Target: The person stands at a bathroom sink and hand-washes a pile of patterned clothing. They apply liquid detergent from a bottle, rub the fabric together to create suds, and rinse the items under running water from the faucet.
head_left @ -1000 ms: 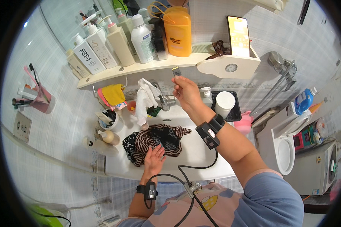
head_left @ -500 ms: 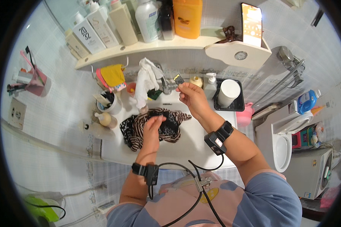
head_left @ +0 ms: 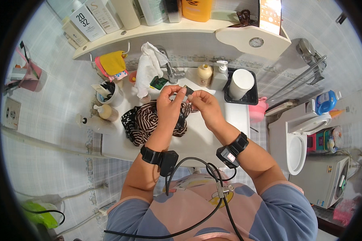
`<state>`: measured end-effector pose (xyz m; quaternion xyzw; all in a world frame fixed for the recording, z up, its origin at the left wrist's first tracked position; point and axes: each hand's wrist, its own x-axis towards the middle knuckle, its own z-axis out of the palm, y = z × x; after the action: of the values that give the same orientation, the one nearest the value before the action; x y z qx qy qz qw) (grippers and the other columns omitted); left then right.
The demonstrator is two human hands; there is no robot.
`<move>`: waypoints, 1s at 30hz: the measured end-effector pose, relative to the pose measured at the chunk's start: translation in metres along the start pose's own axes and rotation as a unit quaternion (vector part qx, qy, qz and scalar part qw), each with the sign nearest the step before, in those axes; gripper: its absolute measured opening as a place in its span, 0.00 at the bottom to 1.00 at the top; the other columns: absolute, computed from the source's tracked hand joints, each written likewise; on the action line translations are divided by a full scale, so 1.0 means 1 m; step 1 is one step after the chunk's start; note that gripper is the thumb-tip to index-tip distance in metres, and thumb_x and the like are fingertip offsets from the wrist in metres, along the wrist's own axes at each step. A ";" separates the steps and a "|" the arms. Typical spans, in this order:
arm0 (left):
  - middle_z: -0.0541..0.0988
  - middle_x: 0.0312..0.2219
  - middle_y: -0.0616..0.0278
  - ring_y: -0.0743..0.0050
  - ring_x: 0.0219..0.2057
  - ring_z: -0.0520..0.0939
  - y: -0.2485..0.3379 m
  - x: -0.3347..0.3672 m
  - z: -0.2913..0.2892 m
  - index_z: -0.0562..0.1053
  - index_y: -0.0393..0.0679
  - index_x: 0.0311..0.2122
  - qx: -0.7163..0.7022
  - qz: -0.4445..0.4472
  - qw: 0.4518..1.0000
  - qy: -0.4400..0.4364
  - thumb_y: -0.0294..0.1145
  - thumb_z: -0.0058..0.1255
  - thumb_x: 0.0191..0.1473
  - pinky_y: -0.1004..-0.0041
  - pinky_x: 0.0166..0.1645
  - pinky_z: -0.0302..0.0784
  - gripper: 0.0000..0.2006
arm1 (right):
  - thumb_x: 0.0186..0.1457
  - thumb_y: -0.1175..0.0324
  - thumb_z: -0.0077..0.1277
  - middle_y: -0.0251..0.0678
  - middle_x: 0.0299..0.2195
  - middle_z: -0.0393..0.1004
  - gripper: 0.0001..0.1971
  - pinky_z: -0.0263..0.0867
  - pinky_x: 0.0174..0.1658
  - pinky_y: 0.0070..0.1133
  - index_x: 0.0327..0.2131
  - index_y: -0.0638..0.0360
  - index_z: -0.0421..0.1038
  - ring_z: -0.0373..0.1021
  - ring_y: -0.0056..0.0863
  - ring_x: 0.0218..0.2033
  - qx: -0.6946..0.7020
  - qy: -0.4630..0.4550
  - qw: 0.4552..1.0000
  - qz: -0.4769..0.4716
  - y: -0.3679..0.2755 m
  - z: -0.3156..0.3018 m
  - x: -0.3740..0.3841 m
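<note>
Both of my hands meet over the back of the sink (head_left: 207,138). Between their fingertips is a small, dark, flat packet (head_left: 188,91); what kind it is I cannot tell. My left hand (head_left: 169,105) pinches its left side with thumb and fingers, and my right hand (head_left: 207,107) grips the right side. Beneath them a crumpled brown-and-black striped cloth (head_left: 149,120), partly black patterned, lies in the sink, partly hidden by my left hand. A white cloth (head_left: 145,70) hangs next to the faucet (head_left: 173,74), just beyond the hands.
Bottles stand on the shelf (head_left: 161,33) above, with a phone (head_left: 270,16) at its right end. A pump bottle (head_left: 220,76) and a white canister (head_left: 242,83) on a black tray are at the back right. A cup of tools (head_left: 116,96) and a dispenser (head_left: 107,113) flank the sink's left.
My right hand has drawn the packet down toward me. My left hand has risen from above the striped cloth to meet it and now pinches the packet too.
</note>
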<state>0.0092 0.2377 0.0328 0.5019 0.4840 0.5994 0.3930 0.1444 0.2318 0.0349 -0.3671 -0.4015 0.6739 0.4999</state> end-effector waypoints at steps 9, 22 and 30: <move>0.74 0.31 0.53 0.59 0.37 0.73 0.006 -0.002 0.003 0.71 0.33 0.28 0.189 0.119 0.975 0.005 0.31 0.49 0.51 0.68 0.44 0.67 0.09 | 0.54 0.70 0.47 0.29 0.25 0.72 0.05 0.57 0.27 0.10 0.31 0.60 0.67 0.62 0.11 0.22 0.013 -0.015 1.000 0.012 0.008 -0.009 -0.006; 0.74 0.29 0.54 0.59 0.34 0.73 0.013 -0.007 0.005 0.71 0.33 0.30 0.205 0.056 0.977 -0.031 0.32 0.45 0.54 0.69 0.41 0.67 0.11 | 0.54 0.69 0.46 0.30 0.26 0.72 0.05 0.57 0.28 0.11 0.29 0.60 0.67 0.62 0.12 0.22 0.046 -0.005 0.998 0.044 0.007 -0.013 -0.013; 0.75 0.28 0.57 0.66 0.32 0.75 0.002 -0.009 0.004 0.73 0.34 0.30 0.129 0.020 0.991 -0.023 0.31 0.44 0.54 0.74 0.40 0.68 0.10 | 0.54 0.68 0.48 0.27 0.27 0.72 0.05 0.60 0.32 0.11 0.29 0.57 0.68 0.62 0.11 0.24 0.037 0.001 0.998 0.049 0.008 -0.015 -0.017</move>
<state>0.0148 0.2290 0.0326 0.5716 0.5384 0.5279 0.3237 0.1589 0.2166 0.0233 -0.3685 -0.3573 0.7116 0.4798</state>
